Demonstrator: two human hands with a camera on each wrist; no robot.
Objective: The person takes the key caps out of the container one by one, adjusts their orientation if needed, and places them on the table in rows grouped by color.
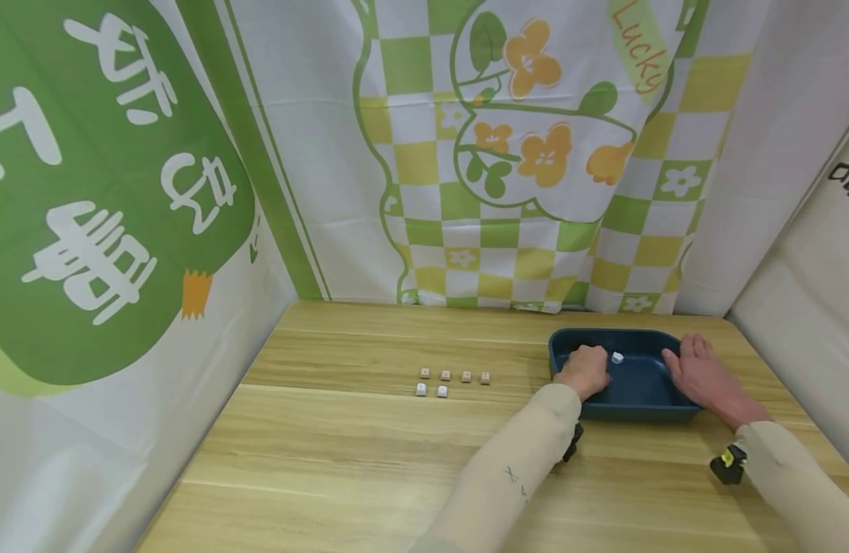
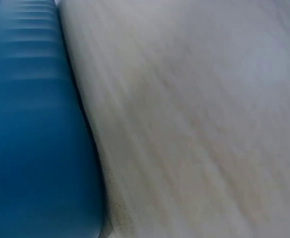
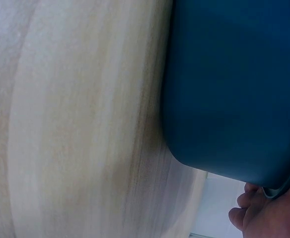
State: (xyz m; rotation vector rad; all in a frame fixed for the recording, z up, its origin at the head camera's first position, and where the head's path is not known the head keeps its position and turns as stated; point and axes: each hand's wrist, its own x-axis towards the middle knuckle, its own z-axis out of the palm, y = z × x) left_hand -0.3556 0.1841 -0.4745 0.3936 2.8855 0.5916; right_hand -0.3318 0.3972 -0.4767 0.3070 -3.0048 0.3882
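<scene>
A dark blue rectangular tray (image 1: 645,412) stands at the right of the table. Inside it, by the left wall, is my left hand (image 1: 585,371), knuckles up; its fingertips are hidden, so whether they hold anything does not show. My right hand (image 1: 708,378) grips the right rim, thumb on the inner side and fingers over the edge. Past the rim, some of its fingers (image 3: 247,206) appear in the right wrist view. One small white keycap (image 1: 617,358) lies in the tray near the left hand. The left wrist view has only the tray's outer wall (image 2: 40,139) beside wood.
Left of the tray, several beige keycaps (image 1: 446,375) form a row on the wooden table (image 1: 328,461). Two white keycaps (image 1: 421,390) sit just in front of that row. Printed cloth curtains (image 1: 424,177) hang behind the table and along its sides.
</scene>
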